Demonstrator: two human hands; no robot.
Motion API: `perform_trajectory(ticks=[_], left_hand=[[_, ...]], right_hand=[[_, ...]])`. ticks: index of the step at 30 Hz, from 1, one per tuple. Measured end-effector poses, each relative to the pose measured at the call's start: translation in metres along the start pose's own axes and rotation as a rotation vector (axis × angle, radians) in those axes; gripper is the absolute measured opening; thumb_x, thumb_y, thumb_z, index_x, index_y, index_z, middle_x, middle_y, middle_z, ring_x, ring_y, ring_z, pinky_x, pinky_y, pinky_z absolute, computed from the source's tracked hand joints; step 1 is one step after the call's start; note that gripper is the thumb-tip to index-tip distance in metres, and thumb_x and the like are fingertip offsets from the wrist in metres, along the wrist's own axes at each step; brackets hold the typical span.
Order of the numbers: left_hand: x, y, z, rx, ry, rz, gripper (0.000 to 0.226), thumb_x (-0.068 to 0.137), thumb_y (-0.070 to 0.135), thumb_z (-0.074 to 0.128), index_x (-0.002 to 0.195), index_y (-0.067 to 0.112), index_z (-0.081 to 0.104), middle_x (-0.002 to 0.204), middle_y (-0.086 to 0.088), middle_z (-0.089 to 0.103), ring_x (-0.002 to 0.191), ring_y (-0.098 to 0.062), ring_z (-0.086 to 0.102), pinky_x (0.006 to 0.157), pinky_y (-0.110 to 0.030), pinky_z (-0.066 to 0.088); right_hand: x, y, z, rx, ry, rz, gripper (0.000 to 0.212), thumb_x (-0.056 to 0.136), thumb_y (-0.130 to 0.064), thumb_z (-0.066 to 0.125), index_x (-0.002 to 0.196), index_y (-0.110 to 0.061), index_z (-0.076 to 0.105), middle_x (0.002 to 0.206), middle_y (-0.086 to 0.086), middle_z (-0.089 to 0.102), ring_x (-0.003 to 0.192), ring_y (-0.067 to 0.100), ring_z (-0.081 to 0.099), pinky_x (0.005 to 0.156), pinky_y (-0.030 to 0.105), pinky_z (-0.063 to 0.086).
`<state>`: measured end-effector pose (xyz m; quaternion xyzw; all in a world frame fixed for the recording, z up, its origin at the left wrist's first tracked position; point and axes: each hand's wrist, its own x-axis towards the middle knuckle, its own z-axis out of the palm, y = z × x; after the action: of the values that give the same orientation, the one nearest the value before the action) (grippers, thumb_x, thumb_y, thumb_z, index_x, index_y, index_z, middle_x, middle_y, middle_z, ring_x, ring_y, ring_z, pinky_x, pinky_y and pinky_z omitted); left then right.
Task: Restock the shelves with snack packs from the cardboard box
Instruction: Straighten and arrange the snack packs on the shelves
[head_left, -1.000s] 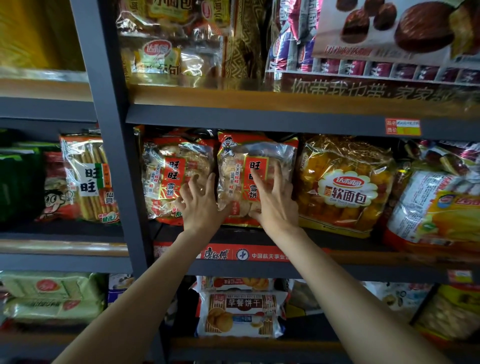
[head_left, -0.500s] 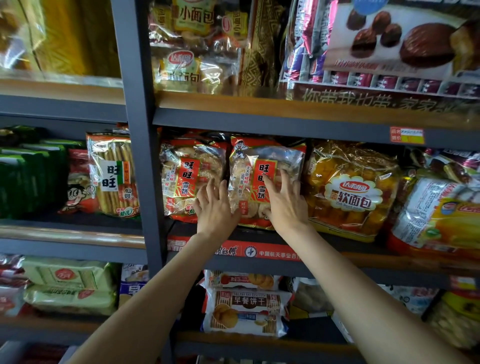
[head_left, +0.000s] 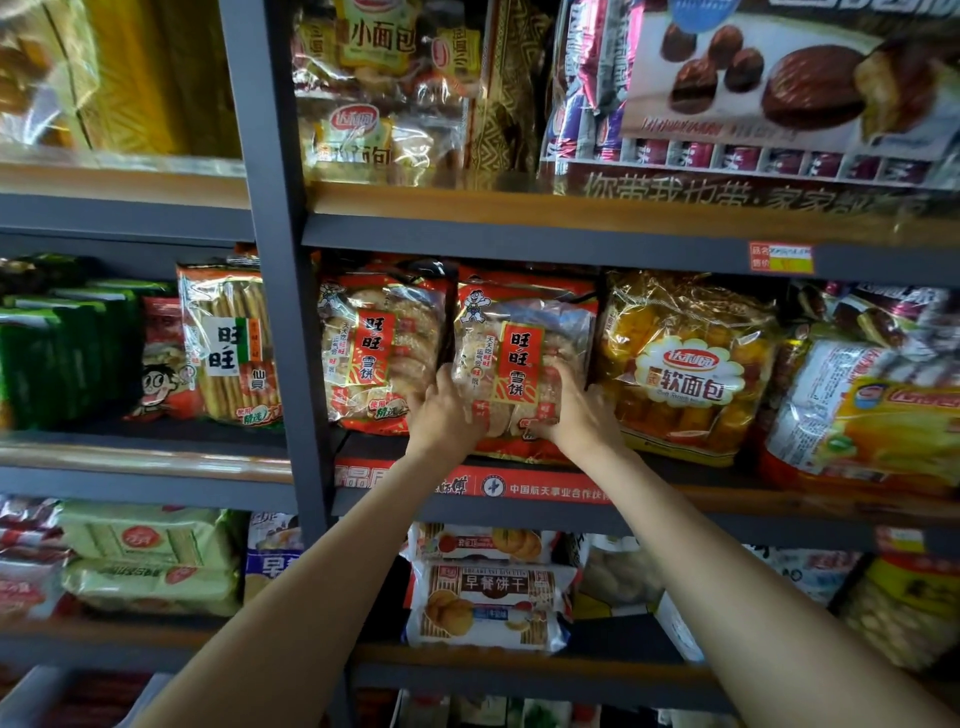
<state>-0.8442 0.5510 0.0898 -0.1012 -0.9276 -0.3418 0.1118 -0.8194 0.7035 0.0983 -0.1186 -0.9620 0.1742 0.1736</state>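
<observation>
both hands on one rice cracker pack (head_left: 522, 364), standing upright on the middle shelf (head_left: 727, 512) of the right bay. left hand (head_left: 444, 415) clasps the pack's lower left edge, fingers tucked between it and the neighbour; right hand (head_left: 582, 410) clasps the lower right edge, fingers curled round the side toward the bread bag. pack base sits at the shelf's front lip, above the red shelf strip (head_left: 519, 486).

same shelf, left to right: second rice cracker pack (head_left: 379, 348) touching the held one, then the held one, then yellow soft bread bag (head_left: 685, 364) just beside it, then a white-and-yellow bag (head_left: 872, 410) at the right edge. so 2 matching cracker packs up front (more may sit behind, cannot tell).

left bay, same level: 1 senbei stick pack (head_left: 231, 343), a red cartoon pack (head_left: 166, 364) beside it, a row of green packs (head_left: 67, 353) (count unclear, blurred).

upper shelf: small-bread bags (head_left: 374, 93) stacked, chocolate pie display box (head_left: 779, 83) to the right. yellow price tag (head_left: 781, 258) on the rail under it.

lower shelf: 2 breakfast biscuit packs (head_left: 488, 603) stacked between the forearms; 2 pale green packs (head_left: 150, 561) stacked in the left bay.

grey upright post (head_left: 280, 312) splits the two bays.
</observation>
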Motion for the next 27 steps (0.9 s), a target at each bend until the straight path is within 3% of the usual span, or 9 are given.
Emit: perform_trajectory(ticks=[3,5,9,13,17,20,27], left_hand=[[0.007,-0.001,-0.004,-0.336,-0.008,-0.125,0.072,0.084,0.010,0.063,0.142,0.008,0.019,0.132,-0.015,0.051,0.117,-0.033,0.051,0.100,-0.044,0.044],[0.007,-0.004,-0.003,-0.383,0.007,-0.114,0.073,0.082,0.009,0.066,0.142,0.013,0.023,0.135,-0.011,0.049,0.114,-0.031,0.054,0.091,-0.040,0.050],[0.006,-0.008,0.001,-0.347,0.066,-0.017,0.077,0.084,0.009,0.061,0.147,0.018,0.019,0.144,-0.012,0.036,0.120,-0.032,0.050,0.093,-0.042,0.050],[0.014,-0.009,-0.006,-0.358,0.105,-0.022,0.073,0.088,0.007,0.054,0.148,0.020,0.014,0.145,-0.013,0.033,0.119,-0.035,0.051,0.085,-0.034,0.050],[0.023,-0.004,-0.005,-0.309,0.037,-0.021,0.073,0.087,0.010,0.060,0.145,0.021,0.018,0.143,-0.015,0.037,0.123,-0.034,0.047,0.091,-0.047,0.051],[0.031,0.003,0.002,-0.264,-0.032,-0.062,0.074,0.086,0.012,0.061,0.144,0.022,0.016,0.138,-0.022,0.041,0.112,-0.036,0.054,0.084,-0.045,0.053],[0.038,-0.004,0.011,-0.353,0.030,-0.114,0.065,0.088,0.019,0.061,0.139,0.014,0.022,0.137,-0.022,0.038,0.115,-0.036,0.049,0.090,-0.040,0.049]], right_hand=[[0.003,0.006,0.003,0.145,0.052,-0.015,0.070,0.080,-0.021,0.072,0.136,-0.028,0.030,0.117,0.012,0.059,0.109,0.033,0.056,0.082,0.039,0.053],[0.002,0.009,0.002,0.251,0.073,0.015,0.064,0.081,-0.014,0.070,0.133,-0.028,0.035,0.118,0.010,0.056,0.106,0.028,0.057,0.072,0.029,0.050],[0.002,0.008,0.001,0.292,0.164,-0.040,0.061,0.083,-0.009,0.066,0.133,-0.026,0.036,0.121,0.009,0.045,0.098,0.021,0.055,0.055,0.017,0.037],[0.008,-0.009,0.000,0.313,0.257,-0.100,0.057,0.083,-0.007,0.065,0.130,-0.025,0.038,0.128,0.010,0.041,0.102,0.022,0.055,0.064,0.021,0.045],[0.015,-0.011,0.009,0.336,0.203,0.045,0.057,0.080,-0.013,0.072,0.124,-0.024,0.037,0.122,0.012,0.041,0.101,0.030,0.057,0.063,0.030,0.048],[0.022,-0.003,0.013,0.336,0.187,0.113,0.057,0.079,-0.011,0.073,0.119,-0.025,0.035,0.118,0.013,0.040,0.098,0.033,0.057,0.061,0.030,0.043],[0.039,-0.002,0.020,0.279,0.229,-0.004,0.050,0.081,-0.002,0.067,0.114,-0.023,0.036,0.116,0.009,0.040,0.104,0.027,0.054,0.071,0.029,0.052]])
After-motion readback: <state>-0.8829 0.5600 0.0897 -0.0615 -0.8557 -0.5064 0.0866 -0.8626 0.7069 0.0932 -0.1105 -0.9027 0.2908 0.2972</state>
